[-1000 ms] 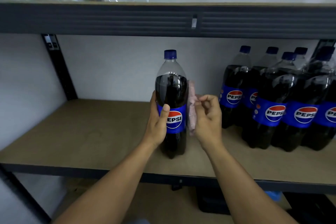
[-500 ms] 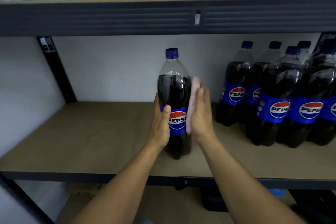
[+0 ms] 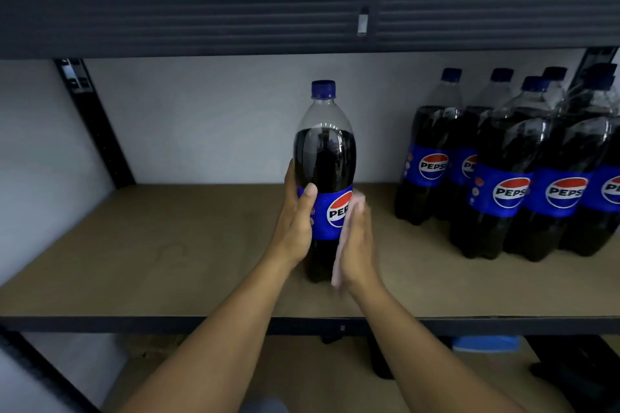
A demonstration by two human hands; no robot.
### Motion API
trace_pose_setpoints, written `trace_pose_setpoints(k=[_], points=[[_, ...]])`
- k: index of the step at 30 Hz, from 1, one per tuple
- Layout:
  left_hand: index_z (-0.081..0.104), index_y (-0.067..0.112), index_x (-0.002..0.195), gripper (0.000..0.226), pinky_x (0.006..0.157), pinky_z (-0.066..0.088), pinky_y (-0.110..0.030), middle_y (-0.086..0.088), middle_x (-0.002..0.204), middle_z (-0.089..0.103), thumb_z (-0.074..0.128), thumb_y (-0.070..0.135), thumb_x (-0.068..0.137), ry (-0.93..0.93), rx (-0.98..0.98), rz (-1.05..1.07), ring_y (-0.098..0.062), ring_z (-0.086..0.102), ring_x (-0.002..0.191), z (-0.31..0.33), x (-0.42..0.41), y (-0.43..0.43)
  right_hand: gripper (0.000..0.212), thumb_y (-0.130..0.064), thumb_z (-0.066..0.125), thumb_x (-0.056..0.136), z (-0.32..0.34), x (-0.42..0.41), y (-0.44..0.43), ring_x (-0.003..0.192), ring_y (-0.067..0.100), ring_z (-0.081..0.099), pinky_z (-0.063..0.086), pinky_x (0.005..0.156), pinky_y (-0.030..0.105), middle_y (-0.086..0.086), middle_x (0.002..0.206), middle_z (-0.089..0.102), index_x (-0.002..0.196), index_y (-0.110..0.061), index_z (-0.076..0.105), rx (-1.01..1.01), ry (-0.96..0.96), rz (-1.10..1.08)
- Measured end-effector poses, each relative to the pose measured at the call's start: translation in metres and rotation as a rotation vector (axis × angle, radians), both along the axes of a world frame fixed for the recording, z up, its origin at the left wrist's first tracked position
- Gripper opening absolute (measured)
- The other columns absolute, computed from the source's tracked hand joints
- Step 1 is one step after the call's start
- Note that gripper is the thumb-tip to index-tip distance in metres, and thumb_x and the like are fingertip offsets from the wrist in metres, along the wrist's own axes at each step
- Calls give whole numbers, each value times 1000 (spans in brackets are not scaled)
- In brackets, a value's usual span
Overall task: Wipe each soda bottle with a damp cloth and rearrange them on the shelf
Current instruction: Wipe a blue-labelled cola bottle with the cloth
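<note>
- Soda bottle (image 3: 324,157) stands on the shelf (image 3: 167,245), label partly hidden.
- Left grip (image 3: 295,228) curls round it.
- Right grip (image 3: 357,245), fingers straight, presses blurred cloth (image 3: 338,263) against it.

Both forearms bare, coming up from the bottom of frame and converging at centre. Left hand (image 3: 295,228) wraps the bottle (image 3: 323,157) from its left side, thumb across the front of the label, fingers behind it, out of sight. Right hand (image 3: 358,245) flat, fingers straight and together, pointing up, palm pressing the pink cloth (image 3: 337,265) against the bottle's right side. Wrists roughly level
</note>
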State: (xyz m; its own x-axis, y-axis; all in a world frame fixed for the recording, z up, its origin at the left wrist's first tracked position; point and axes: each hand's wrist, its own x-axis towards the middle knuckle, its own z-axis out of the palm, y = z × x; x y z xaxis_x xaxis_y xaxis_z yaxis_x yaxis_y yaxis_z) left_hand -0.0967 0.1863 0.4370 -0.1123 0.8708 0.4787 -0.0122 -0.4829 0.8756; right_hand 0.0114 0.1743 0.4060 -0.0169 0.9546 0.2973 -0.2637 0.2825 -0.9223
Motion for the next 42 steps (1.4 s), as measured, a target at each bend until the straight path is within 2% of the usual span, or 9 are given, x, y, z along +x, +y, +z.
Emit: trace_pose_setpoints(k=[8,14,18,24,27,30,34,39,42], points=[[34,21,156,108,106,53,-32,8,146,59,72,80,74,76,54,94,-10,61,130,11,-3,-1,42,-62,42,101,142,0,27,123,-5,56,47,104,28,-23,133,60,140,-47,49,370,-266,-201],[35,14,158,106,116,44,-53,-4,152,54,50,89,83,8,70,169,-20,54,139,3,8,1,53,-68,36,100,32,2,10,123,-10,58,50,101,21,-36,135,59,151,-52,39,227,-198,-164],[39,21,155,92,111,44,-64,-2,149,56,47,85,89,18,71,204,-26,57,136,0,11,5,69,-76,38,100,-21,5,1,122,16,65,51,108,46,-3,129,68,143,-24,54,100,-120,-64],[34,17,160,105,114,47,-35,1,153,53,43,90,84,13,85,244,-10,54,138,1,16,-1,71,-72,33,98,90,4,26,123,3,60,50,99,21,-6,136,64,150,-26,49,312,-263,-224],[28,20,163,111,115,47,-43,0,158,49,45,93,81,-22,45,253,-13,53,140,-3,15,0,72,-69,38,98,134,-4,32,129,11,57,51,108,40,-1,144,59,153,-24,47,510,-351,-246],[27,20,163,107,116,45,-44,1,158,49,45,90,84,-9,63,246,-13,51,142,-2,15,0,67,-58,39,103,120,-4,30,136,9,52,46,109,29,-2,152,53,158,-21,43,624,-385,-322],[31,17,162,104,113,43,-24,4,157,50,41,88,87,17,123,270,-4,49,141,-1,17,1,56,-67,33,101,46,-1,11,144,-4,41,40,117,26,-23,157,40,155,-58,24,392,-292,-283],[33,19,161,96,114,44,-29,7,155,51,38,85,91,-3,117,315,-6,51,140,-6,20,4,67,-68,31,104,-32,6,-2,139,1,51,43,116,33,-24,149,54,160,-33,36,176,-228,-207],[33,19,161,75,116,43,-47,6,156,50,36,63,100,-16,116,280,-12,51,141,-8,21,5,46,-55,32,107,-34,7,-1,132,-4,54,43,106,18,-36,138,56,153,-47,37,132,-208,-164]])
